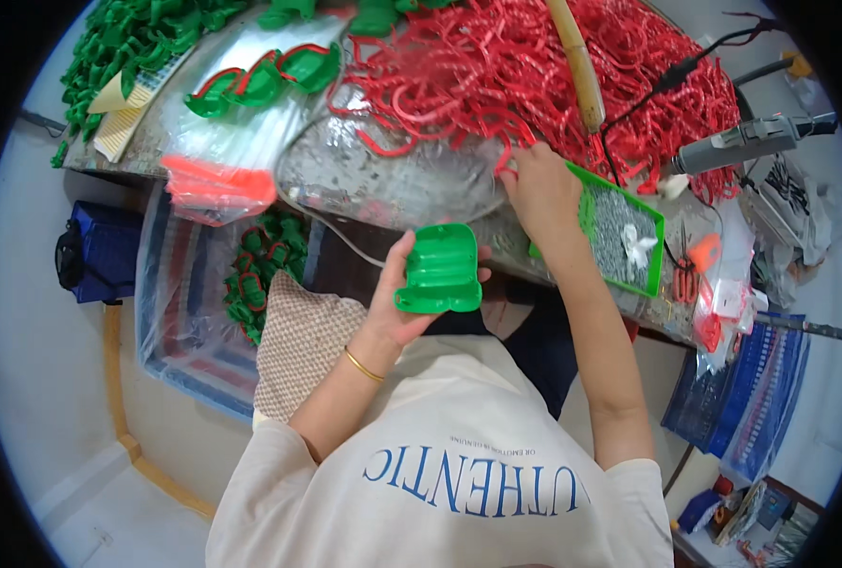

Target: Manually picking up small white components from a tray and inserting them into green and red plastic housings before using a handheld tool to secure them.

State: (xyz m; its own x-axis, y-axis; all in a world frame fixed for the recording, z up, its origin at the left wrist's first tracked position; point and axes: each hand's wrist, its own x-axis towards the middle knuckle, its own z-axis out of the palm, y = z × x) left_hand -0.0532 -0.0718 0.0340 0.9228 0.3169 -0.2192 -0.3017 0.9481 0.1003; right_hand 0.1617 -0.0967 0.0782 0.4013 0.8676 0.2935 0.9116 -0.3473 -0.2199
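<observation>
Cream shirt point(468, 417) nearest, left fingers point(397, 265) cradle a green shell point(443, 265); right fingers point(525, 165) pinch a red strip point(503, 159), which the tangled pile point(497, 57) could snag.

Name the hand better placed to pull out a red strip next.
Likely the right hand: it is at the edge of the red strips, while the left hand holds a green shell.

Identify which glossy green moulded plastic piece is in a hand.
The glossy green curved plastic piece in the left hand; the other green pieces lie on the cluttered table or in the striped, plastic-lined container.
</observation>
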